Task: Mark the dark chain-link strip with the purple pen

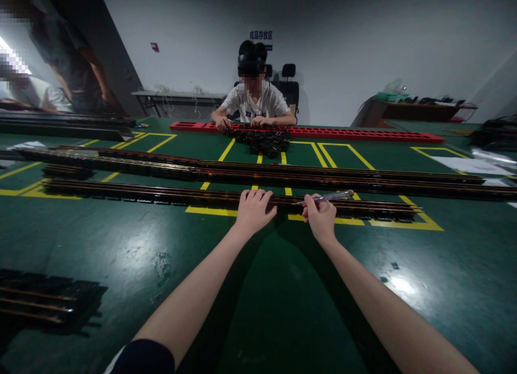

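Note:
A long black strip (161, 194) with copper-coloured rails lies across the green table in front of me. My left hand (255, 211) rests on it, fingers spread over the top and thumb pointing right. Just to the right, my right hand (321, 216) is closed around a slim screwdriver (333, 196) with a clear handle. Its thin tip points left over the strip, between my hands; I cannot tell whether it touches.
More long black strips (343, 179) lie behind. A red slotted rail (363, 134) and a pile of black parts (269, 141) are by a seated co-worker (258, 102) opposite. Another black strip piece (44, 298) lies at near left. White papers (464, 164) are at right.

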A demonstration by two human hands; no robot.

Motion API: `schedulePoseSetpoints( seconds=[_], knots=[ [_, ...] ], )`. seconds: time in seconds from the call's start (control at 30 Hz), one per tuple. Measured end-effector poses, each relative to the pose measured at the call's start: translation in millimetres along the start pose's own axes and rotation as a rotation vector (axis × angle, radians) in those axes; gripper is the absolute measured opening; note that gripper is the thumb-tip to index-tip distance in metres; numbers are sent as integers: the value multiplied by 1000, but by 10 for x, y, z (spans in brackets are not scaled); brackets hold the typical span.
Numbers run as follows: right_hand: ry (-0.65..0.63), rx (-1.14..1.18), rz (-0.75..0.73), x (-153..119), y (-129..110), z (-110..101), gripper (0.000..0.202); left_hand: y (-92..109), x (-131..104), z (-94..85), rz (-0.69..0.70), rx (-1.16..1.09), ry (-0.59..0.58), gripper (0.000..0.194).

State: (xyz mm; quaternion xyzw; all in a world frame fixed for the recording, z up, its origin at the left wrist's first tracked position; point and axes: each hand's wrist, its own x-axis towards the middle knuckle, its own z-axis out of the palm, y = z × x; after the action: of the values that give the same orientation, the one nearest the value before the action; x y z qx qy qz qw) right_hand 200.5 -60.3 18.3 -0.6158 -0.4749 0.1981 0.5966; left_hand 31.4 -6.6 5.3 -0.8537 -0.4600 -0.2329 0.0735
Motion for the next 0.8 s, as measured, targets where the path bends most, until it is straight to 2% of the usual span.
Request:
schedulePoseSetpoints(
  seconds=[0.3,0.5,0.8],
  knots=[
    [122,58,57,-2,12,3,30,0,-1,-1,1,8,0,43],
    [34,96,28,11,74,-9,31,1,-2,-4,-3,1,-7,43],
    [-13,105,-38,38,63,25,28,1,-5,-6,1,-8,8,41]
  ],
)
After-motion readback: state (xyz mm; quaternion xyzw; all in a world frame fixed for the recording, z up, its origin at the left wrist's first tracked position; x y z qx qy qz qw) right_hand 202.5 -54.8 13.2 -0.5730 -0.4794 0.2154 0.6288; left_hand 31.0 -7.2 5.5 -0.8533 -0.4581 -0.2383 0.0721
